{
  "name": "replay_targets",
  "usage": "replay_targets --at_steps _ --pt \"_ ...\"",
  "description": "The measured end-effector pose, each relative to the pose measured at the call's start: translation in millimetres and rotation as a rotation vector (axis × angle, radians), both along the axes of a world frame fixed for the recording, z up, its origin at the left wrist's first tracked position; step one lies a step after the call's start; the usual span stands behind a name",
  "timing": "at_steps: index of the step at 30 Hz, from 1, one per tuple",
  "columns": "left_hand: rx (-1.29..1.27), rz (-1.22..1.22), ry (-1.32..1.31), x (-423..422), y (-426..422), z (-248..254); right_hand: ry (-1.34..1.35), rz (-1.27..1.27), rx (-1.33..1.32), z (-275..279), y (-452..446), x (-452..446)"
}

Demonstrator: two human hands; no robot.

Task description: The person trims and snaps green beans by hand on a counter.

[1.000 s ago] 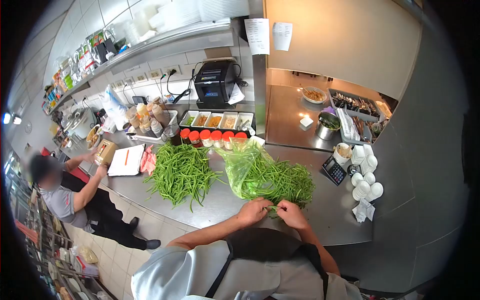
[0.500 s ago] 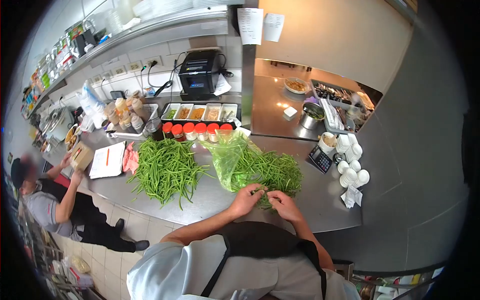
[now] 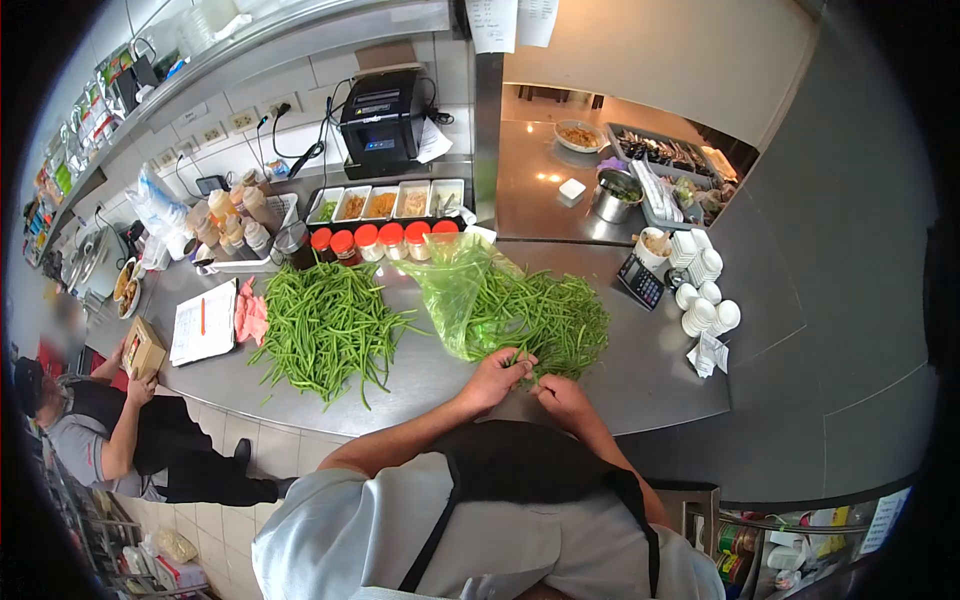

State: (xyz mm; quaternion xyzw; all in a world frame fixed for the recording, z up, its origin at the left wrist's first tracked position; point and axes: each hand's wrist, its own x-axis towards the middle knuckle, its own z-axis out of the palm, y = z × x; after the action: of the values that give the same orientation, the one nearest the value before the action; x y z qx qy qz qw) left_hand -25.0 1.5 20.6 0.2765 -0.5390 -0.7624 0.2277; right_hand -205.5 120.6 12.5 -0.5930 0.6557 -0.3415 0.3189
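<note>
At the near edge of the right-hand heap of green beans (image 3: 550, 318), my left hand (image 3: 497, 378) is closed on green beans. My right hand (image 3: 562, 397) is beside it with its fingers pinched together; what they hold is too small to make out. A translucent green plastic bag (image 3: 447, 300) lies over the left part of this heap. Another loose pile of green beans (image 3: 325, 325) lies on the steel counter (image 3: 420, 400), to the left of the bag.
Red-lidded jars (image 3: 368, 243) and a tray of toppings (image 3: 382, 203) line the back, below a black printer (image 3: 382, 122). A clipboard (image 3: 204, 322) lies left, a calculator (image 3: 640, 280) and white cups (image 3: 698, 318) right. A co-worker (image 3: 110, 430) holds a box (image 3: 142, 350).
The view has shifted, so the counter items appear farther left and higher. My hands have moved slightly apart at the beans. The co-worker still holds the box, now lower.
</note>
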Motion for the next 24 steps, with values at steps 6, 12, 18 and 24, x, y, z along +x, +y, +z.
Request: replay_targets --at_steps 6,12,18,24 --pt "0.472 -0.076 0.130 15 -10 -27 0.236 0.213 -0.090 24 -5 10" --pt "0.887 0.042 0.114 34 -22 -40 0.250 0.411 -0.152 4 -12 15" --pt "0.561 0.308 0.276 102 -77 14 0.143 0.064 -0.156 9 -1 -4" --pt "-1.053 0.987 -0.844 217 -133 51 -0.067 -0.206 -0.054 25 23 -45"
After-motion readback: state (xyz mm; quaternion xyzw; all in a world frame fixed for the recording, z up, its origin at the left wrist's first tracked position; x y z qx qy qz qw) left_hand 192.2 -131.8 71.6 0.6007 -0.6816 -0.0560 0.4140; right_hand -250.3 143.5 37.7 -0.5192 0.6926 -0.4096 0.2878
